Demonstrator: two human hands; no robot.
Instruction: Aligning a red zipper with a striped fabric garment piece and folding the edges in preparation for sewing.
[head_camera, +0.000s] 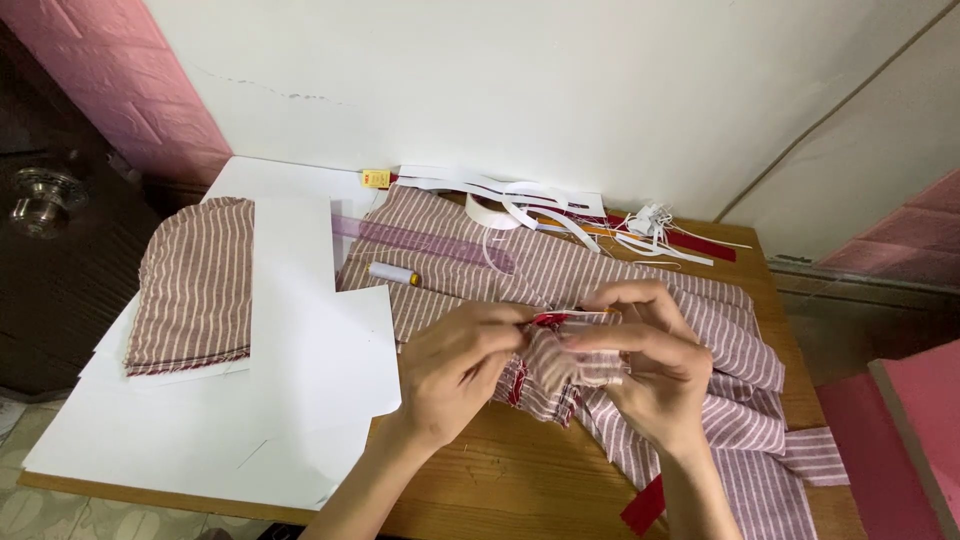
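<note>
On wooden table, white paper sheets beside striped fabric.

Striped cloth: pink-and-white, crumpled, spread over the right half of the wooden counter, one end hanging past the front edge. A small bunched fold with red trim is lifted just above the counter, near its middle.
</note>
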